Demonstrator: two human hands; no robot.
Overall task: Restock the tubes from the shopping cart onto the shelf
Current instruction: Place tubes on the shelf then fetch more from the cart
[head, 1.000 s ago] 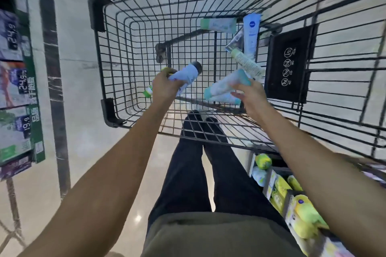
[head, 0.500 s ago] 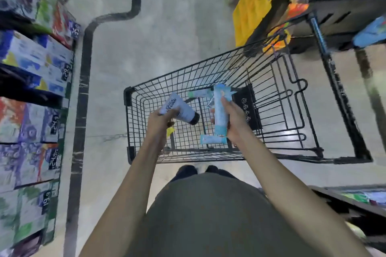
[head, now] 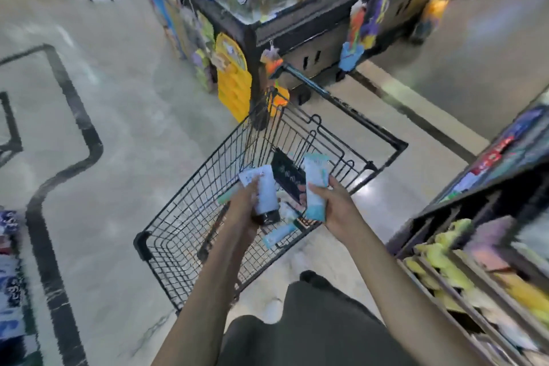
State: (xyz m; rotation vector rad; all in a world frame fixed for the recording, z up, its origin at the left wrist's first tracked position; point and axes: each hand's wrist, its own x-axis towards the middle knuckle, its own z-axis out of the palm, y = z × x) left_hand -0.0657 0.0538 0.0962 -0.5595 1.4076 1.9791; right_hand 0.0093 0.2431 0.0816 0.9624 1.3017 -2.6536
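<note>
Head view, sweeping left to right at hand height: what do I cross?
Black floor stripe → black wire shopping cart → left hand gripping a pale blue tube with a dark cap → right hand gripping a light teal tube → dark shelf unit with yellow packs.

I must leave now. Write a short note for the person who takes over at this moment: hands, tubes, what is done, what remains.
Left hand: grips a pale tube with a dark cap, held above the shopping cart.
Right hand: grips a light blue tube, also above the cart.
In the cart: at least one more light blue tube; other items under the hands are too blurred to count.
The shelf is at the right.
Done: two tubes picked up.
Left: place both on the shelf, then the rest.
</note>
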